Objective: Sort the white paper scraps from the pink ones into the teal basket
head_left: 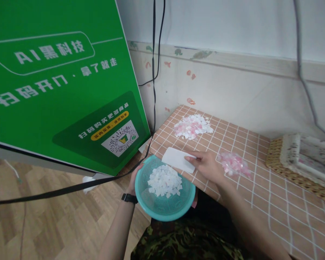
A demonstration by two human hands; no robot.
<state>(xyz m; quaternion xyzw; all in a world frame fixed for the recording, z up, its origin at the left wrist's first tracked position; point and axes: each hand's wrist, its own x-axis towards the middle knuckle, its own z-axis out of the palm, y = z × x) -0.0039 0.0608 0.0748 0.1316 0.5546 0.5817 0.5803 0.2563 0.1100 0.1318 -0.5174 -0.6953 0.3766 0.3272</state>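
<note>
While the left hand (133, 180) grips the teal basket (165, 213) by its side | right hand (207, 164) pinches a white scraper (176, 158) at the tabletop (235, 135) edge | white flakes (164, 180) lie inside the basket

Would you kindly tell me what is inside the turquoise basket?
The turquoise basket holds a heap of small white pieces, with bare mesh showing around it. The heap covers the mesh directly beneath, so whatever lies under or deep within it cannot be seen.
</note>
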